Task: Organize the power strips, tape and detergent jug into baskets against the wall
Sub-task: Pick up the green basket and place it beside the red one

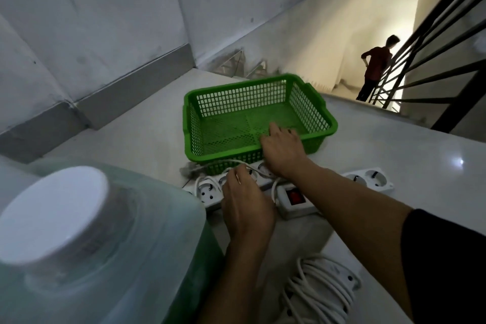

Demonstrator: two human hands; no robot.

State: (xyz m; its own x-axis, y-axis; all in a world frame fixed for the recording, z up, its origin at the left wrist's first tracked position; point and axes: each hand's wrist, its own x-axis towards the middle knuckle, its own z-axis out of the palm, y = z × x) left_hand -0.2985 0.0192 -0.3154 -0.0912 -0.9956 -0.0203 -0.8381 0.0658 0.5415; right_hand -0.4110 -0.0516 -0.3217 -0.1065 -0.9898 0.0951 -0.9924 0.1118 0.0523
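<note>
An empty green plastic basket sits on the white floor. My right hand reaches over its near rim and grips that rim. In front of the basket lies a white power strip with its cord looped on top. My left hand rests on this strip, fingers curled at the cord. A second white strip with a red switch lies under my right forearm, its far sockets showing at the right. A third strip wrapped in its cord lies near the bottom. The green detergent jug with a white cap fills the lower left.
The grey wall with its skirting runs along the left. A stairwell drops beyond the landing edge, with a black railing at the right. A person stands far down the stairs. A dust clump lies by the basket's near corner.
</note>
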